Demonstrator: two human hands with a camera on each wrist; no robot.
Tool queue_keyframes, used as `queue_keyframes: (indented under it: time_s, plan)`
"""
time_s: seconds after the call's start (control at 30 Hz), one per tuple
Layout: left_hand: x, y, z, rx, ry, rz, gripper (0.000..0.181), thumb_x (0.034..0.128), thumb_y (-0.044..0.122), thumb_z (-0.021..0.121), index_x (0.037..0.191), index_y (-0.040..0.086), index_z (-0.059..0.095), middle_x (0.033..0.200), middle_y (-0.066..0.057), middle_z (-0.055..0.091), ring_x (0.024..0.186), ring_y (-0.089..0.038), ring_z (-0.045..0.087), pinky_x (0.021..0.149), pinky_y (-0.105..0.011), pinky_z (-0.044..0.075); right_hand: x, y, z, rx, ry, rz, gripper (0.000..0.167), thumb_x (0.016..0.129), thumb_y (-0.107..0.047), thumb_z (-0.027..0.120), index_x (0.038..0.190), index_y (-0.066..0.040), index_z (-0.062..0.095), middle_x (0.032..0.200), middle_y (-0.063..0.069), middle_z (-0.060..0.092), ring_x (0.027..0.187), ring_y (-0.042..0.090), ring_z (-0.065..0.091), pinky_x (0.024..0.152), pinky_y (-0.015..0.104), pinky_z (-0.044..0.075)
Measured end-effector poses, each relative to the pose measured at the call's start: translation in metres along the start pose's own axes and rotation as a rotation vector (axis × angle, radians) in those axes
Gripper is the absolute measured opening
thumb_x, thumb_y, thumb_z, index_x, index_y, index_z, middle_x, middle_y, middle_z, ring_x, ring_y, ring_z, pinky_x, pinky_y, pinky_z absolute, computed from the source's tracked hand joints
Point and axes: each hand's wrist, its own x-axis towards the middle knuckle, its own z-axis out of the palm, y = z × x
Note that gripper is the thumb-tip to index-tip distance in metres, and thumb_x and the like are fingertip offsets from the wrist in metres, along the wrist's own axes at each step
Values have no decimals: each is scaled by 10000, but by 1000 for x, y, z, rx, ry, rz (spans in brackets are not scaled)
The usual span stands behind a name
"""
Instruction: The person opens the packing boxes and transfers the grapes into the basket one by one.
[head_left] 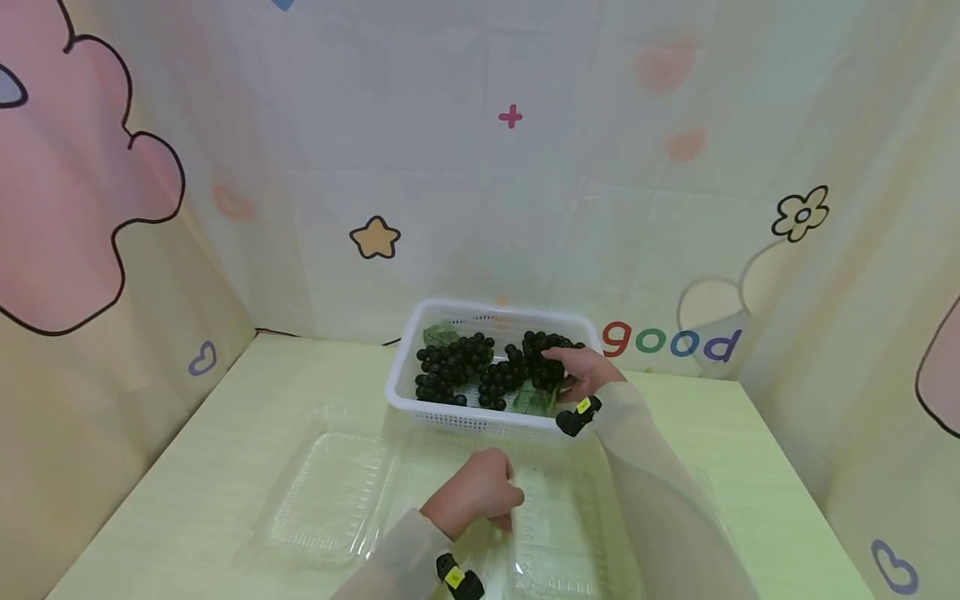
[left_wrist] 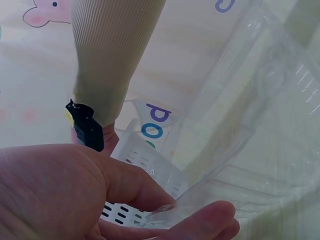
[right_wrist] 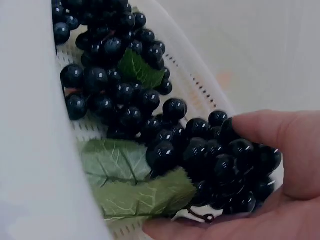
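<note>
A white perforated basket [head_left: 480,420] holds bunches of dark grapes with green leaves. My right hand [head_left: 590,371] reaches into its right end and holds a bunch of grapes [right_wrist: 220,160], thumb on one side and fingers beneath. A leaf [right_wrist: 150,192] and a small stem loop [right_wrist: 207,218] show beside those fingers. Another bunch of grapes [head_left: 453,367] lies in the basket's left half. In front of the basket, my left hand [head_left: 480,492] pinches the edge of a clear plastic container [left_wrist: 265,175] between thumb and fingers. In the head view this container [head_left: 558,533] lies on the table.
Another clear plastic tray-like piece [head_left: 330,492] lies left of my left hand on the pale yellow table [head_left: 217,467]. A printed curtain [head_left: 450,167] hangs behind the basket and along both sides.
</note>
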Motion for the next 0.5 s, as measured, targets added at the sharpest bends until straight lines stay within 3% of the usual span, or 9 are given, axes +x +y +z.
queue_keyframes:
  time_s: [0.1, 0.2, 0.23, 0.27, 0.33, 0.43, 0.5]
  plan:
    - [0, -2, 0, -14, -3, -6, 513, 834, 23, 632, 555, 217, 248, 486, -85, 636, 515, -214, 705, 526, -278, 165, -5, -1, 1, 48, 2, -10, 854, 1030, -349, 585, 1651, -70, 69, 1696, 259, 80, 1532, 458, 237, 1167, 595, 380]
    - [0, -2, -1, -9, -2, -16, 458, 866, 54, 637, 585, 198, 305, 514, -86, 657, 536, -212, 713, 550, -287, 265, -11, -2, 2, 78, 5, -24, 875, 1031, -354, 590, 1655, -86, 39, 1719, 215, 5, 1566, 438, 157, 1201, 590, 324]
    - [-1, -2, -2, -6, 1, -15, 370, 880, 66, 638, 603, 144, 405, 532, -88, 668, 549, -214, 720, 573, -297, 359, -14, -3, 2, 88, 6, -30, 889, 1031, -353, 593, 1656, -95, 14, 1720, 209, -29, 1579, 447, 68, 1207, 590, 308]
    - [-1, -2, -3, -3, 3, -17, 278, 896, 82, 643, 654, 76, 506, 547, -90, 676, 561, -214, 725, 633, -323, 460, -17, -5, 3, 93, 8, -38, 883, 1034, -353, 590, 1657, -100, 17, 1720, 207, -43, 1583, 437, 50, 1214, 582, 299]
    - [-2, -2, -6, 1, 7, -14, 181, 924, 120, 648, 920, -61, 650, 589, -85, 695, 590, -212, 736, 869, -420, 564, -24, -6, 3, 96, 11, -54, 861, 1041, -352, 582, 1658, -108, 33, 1722, 193, -60, 1590, 415, 15, 1219, 567, 296]
    - [-6, 0, -12, -13, 30, -2, 412, 950, 138, 642, 1267, -122, 607, 630, -79, 694, 607, -208, 740, 1075, -541, 492, -34, -9, 2, 68, 3, -83, 798, 1057, -351, 554, 1659, -116, 86, 1726, 179, -55, 1592, 410, 19, 1219, 547, 311]
    - [-9, 1, -18, -20, 46, 1, 418, 964, 150, 635, 1289, -110, 602, 646, -74, 688, 610, -196, 735, 1058, -539, 505, -39, -9, 1, 47, -6, -95, 735, 1066, -352, 537, 1654, -127, 158, 1733, 153, -31, 1580, 448, 69, 1215, 540, 321]
